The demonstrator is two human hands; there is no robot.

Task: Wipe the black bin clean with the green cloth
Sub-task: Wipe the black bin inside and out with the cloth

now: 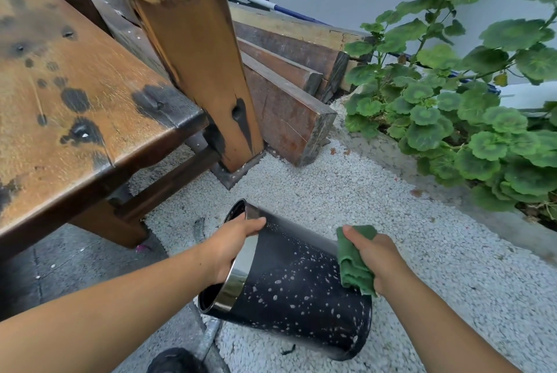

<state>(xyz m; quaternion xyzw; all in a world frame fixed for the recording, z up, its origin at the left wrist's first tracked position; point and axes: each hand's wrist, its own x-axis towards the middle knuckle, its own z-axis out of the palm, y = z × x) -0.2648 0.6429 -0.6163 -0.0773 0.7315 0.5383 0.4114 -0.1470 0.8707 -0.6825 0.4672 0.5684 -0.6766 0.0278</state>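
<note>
Your left hand (232,247) pinches the black bin (298,285) rim; right hand (376,258) fingers clutch the green cloth (354,264). Hard wiping could twist the tilted bin loose.

1. You have one view only, from the head camera, looking forward and steeply down your forearms.
2. It sits close: left hand (233,244) and right hand (378,261) fill the lower centre.
3. Its wide angle also takes in the bench (75,95) beyond the left hand and the plant (470,119) beyond the right.
</note>
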